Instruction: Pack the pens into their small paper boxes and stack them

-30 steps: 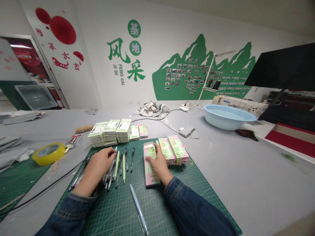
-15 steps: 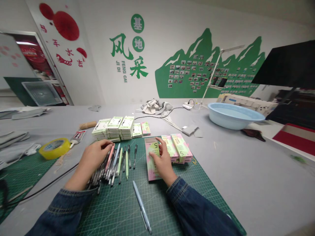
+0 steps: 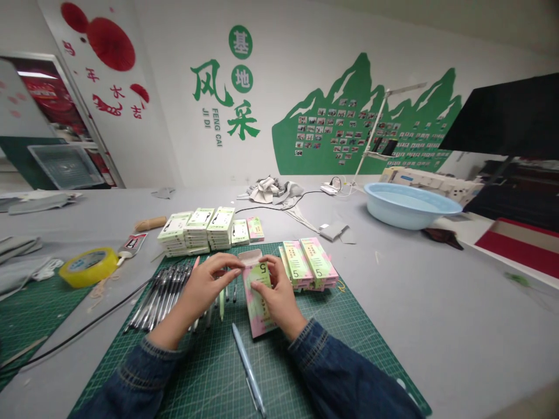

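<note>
My right hand (image 3: 277, 294) grips a slim pink-and-green carton (image 3: 257, 311) marked 5, its thumb across the printed face. The carton tilts above the green cutting mat, its end flap raised at the far end. At that end, the bent fingers of my left hand (image 3: 212, 288) close on the carton's edge by the flap. Under and beside my left wrist lies a row of black-and-clear pens (image 3: 163, 294). A light green pen (image 3: 222, 302) shows between hand and carton, others partly hidden. Nearer me, a light blue pen (image 3: 248, 369) lies alone on the mat.
Stacked pink-and-green cartons (image 3: 312, 262) sit right of my hands on the cutting mat (image 3: 345, 349). White-and-green boxes (image 3: 203, 227) are piled behind the pens. Yellow tape (image 3: 89, 266) lies left, near a black cable (image 3: 82, 320). A blue basin (image 3: 406, 206) stands back right.
My left hand has moved right from the pens to the carton's flap end. My right hand has lifted and tilted the carton slightly leftward.
</note>
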{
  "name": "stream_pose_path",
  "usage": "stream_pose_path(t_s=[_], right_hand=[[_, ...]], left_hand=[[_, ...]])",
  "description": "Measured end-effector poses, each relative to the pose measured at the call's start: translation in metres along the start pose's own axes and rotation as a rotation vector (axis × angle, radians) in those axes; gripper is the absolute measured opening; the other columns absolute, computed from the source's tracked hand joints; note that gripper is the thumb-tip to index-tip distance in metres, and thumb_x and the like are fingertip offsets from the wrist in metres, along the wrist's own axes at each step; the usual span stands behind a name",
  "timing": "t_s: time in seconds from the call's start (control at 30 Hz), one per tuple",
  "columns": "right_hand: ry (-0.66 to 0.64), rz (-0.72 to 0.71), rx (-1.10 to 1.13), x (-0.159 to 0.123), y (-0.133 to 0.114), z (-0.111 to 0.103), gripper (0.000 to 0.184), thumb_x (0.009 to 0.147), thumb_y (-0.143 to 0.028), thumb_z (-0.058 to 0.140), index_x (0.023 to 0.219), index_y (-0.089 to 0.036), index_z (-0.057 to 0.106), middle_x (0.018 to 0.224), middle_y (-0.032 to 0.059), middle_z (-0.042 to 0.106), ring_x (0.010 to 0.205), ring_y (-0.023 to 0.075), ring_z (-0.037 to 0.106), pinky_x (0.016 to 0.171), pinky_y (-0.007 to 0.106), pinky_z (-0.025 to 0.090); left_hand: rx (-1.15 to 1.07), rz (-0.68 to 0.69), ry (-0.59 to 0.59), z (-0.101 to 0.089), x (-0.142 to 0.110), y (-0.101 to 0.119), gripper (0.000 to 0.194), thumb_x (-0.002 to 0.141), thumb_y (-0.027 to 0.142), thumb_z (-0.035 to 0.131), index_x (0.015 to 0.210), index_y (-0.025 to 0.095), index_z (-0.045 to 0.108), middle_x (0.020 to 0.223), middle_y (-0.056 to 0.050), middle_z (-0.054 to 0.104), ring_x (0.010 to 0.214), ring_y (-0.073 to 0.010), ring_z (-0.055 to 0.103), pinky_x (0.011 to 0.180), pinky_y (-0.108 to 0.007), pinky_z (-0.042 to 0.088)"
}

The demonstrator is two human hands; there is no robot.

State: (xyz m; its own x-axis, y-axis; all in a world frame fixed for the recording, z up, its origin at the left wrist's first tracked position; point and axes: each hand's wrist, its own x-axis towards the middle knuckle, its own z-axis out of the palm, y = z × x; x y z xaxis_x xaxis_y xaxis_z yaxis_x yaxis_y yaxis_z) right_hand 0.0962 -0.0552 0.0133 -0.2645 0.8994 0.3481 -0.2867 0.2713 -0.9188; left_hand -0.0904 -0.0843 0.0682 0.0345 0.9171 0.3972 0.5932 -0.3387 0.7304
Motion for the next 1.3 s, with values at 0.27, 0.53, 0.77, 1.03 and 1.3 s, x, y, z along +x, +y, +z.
stream_pose_path(t_s=[0.27,0.53,0.77,1.03,1.3], right_hand=[[-0.001,-0.033,0.037,-0.005,-0.009,0.008,0.048,0.077,-0.018,0.065,0.119,-0.027,0.046,0.102,0.0013,0.069,0.09,0.021,0.069,0.079,0.032,0.058],[-0.013,-0.087,-0.025,-0.013,-0.005,0.007,0.053,0.08,-0.014,0.065,0.126,-0.028,0.043,0.111,0.0025,0.067,0.098,0.0205,0.069,0.086,0.033,0.056],[-0.053,-0.114,-0.091,-0.014,-0.005,0.009,0.063,0.081,-0.011,0.063,0.137,-0.027,0.04,0.125,0.0059,0.065,0.115,0.022,0.065,0.1,0.037,0.052],[-0.038,-0.179,-0.386,-0.02,-0.001,0.009,0.066,0.08,-0.013,0.067,0.14,-0.025,0.042,0.137,0.0083,0.058,0.128,0.0248,0.056,0.11,0.041,0.045],[0.027,-0.191,-0.515,-0.028,0.004,0.019,0.078,0.076,-0.012,0.074,0.143,-0.022,0.038,0.141,0.0118,0.054,0.132,0.0274,0.053,0.114,0.045,0.041]], left_hand=[[-0.51,-0.203,0.042,0.013,0.0,0.009,0.035,0.08,0.043,0.073,0.105,0.02,0.066,0.111,-0.008,0.073,0.102,-0.0257,0.069,0.084,-0.038,0.058],[-0.551,-0.263,0.109,0.017,-0.001,0.012,0.032,0.073,0.035,0.079,0.1,0.019,0.072,0.097,-0.006,0.076,0.097,-0.0235,0.069,0.09,-0.035,0.052],[-0.455,-0.323,0.021,0.015,0.002,0.023,0.027,0.072,0.039,0.077,0.09,0.019,0.077,0.095,-0.006,0.077,0.096,-0.0255,0.068,0.087,-0.034,0.05],[-0.408,-0.313,0.084,0.021,0.003,0.027,0.022,0.07,0.04,0.077,0.075,0.02,0.072,0.077,-0.002,0.072,0.081,-0.0213,0.065,0.075,-0.031,0.05],[-0.34,-0.334,0.08,0.029,-0.003,0.031,0.019,0.07,0.04,0.074,0.079,0.022,0.074,0.083,-0.005,0.076,0.088,-0.0258,0.068,0.078,-0.036,0.053]])
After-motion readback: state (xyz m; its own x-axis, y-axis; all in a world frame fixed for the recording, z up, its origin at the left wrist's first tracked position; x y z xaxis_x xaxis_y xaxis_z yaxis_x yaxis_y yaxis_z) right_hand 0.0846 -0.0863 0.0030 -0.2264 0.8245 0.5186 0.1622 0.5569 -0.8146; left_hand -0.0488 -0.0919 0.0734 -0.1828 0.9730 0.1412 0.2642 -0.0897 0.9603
